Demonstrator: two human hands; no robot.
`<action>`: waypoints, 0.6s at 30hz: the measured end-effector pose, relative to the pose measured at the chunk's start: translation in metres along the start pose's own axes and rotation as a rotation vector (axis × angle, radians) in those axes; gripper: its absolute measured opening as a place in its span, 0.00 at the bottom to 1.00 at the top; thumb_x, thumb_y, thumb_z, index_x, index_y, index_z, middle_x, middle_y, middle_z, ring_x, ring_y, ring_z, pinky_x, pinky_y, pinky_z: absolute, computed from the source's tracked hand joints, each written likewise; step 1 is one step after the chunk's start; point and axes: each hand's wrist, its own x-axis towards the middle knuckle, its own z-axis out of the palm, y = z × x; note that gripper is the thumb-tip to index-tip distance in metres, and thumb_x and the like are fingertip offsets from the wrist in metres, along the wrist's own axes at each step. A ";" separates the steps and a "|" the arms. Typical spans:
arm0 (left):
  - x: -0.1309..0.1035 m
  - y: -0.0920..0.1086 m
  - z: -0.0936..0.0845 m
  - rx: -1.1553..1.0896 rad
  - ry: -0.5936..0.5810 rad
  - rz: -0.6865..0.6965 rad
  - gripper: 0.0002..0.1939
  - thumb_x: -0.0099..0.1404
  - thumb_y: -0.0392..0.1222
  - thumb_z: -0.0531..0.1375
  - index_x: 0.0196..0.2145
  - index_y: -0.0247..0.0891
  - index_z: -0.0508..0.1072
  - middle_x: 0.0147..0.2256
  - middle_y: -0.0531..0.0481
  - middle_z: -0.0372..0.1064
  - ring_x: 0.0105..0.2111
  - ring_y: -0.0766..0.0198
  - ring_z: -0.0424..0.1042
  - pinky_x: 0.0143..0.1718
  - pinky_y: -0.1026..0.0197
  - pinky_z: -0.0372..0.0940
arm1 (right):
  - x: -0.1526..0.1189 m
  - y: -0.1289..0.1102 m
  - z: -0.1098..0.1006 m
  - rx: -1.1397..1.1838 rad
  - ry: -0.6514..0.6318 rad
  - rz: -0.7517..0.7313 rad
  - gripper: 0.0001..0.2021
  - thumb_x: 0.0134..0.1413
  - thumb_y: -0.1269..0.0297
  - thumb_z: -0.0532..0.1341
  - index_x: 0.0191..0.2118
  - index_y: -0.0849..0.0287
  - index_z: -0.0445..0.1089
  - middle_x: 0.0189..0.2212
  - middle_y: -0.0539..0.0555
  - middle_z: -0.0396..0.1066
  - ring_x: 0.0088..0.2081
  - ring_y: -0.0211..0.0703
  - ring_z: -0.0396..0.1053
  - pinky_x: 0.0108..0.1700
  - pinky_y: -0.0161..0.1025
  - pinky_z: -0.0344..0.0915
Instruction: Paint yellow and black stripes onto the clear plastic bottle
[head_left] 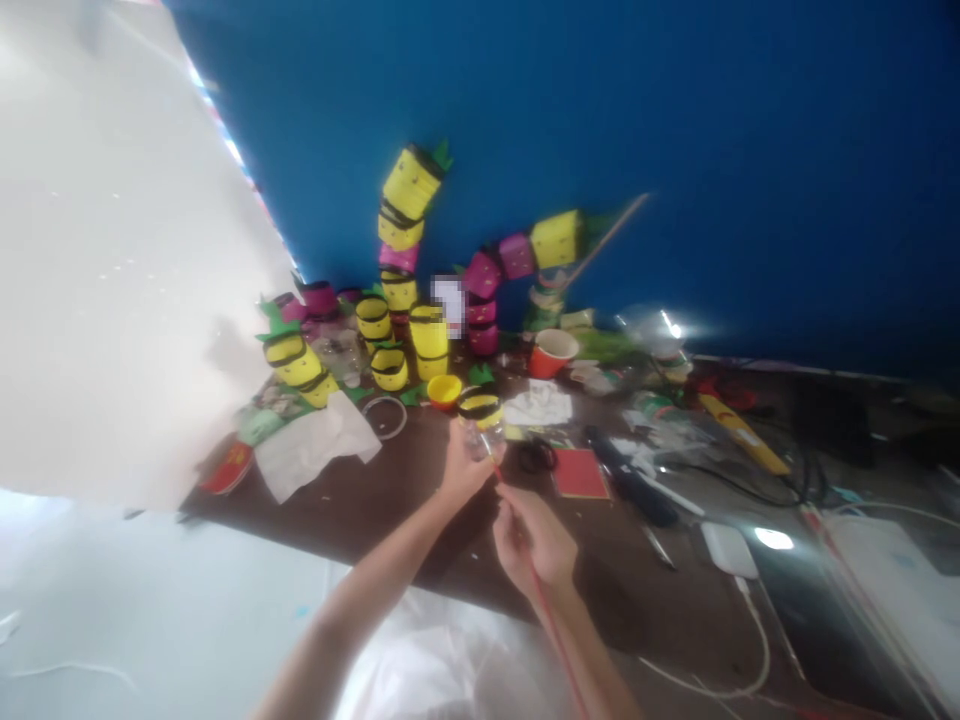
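My left hand [466, 472] is closed around a small clear plastic cup [481, 408] with a yellow, black-rimmed upper part. In my right hand [538, 540], the fingers pinch a long thin brush with a red handle [553, 628]. The brush's pale tip points up at the cup's clear lower part; whether they touch I cannot tell. Just beyond the cup stands a small yellow bowl [444, 391] with red on its outside. A red square pad [580, 473] and black-handled scissors [537, 455] lie to the right of my hands.
Yellow and magenta decorated cups [431, 345] crowd the table's back, some stacked tall. A white sheet [315, 440] and a clear ring [386, 418] lie left. On the right are a red paper cup [551, 353], a yellow tool [742, 433], a white charger [730, 550] and cables.
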 end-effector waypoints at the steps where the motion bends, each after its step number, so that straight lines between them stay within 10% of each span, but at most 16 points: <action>1: 0.000 -0.001 0.000 -0.003 0.001 -0.002 0.27 0.47 0.40 0.68 0.43 0.42 0.62 0.41 0.50 0.67 0.41 0.60 0.71 0.40 0.55 0.67 | 0.000 0.000 0.000 -0.002 0.003 -0.001 0.12 0.51 0.77 0.58 0.40 0.59 0.71 0.29 0.54 0.76 0.29 0.40 0.75 0.35 0.35 0.74; 18: 0.001 0.000 0.000 -0.021 0.021 0.001 0.28 0.47 0.41 0.69 0.43 0.42 0.60 0.40 0.50 0.68 0.39 0.59 0.71 0.39 0.55 0.67 | 0.003 -0.003 -0.003 0.028 0.013 -0.025 0.13 0.48 0.80 0.59 0.39 0.60 0.71 0.29 0.54 0.75 0.28 0.39 0.74 0.33 0.34 0.73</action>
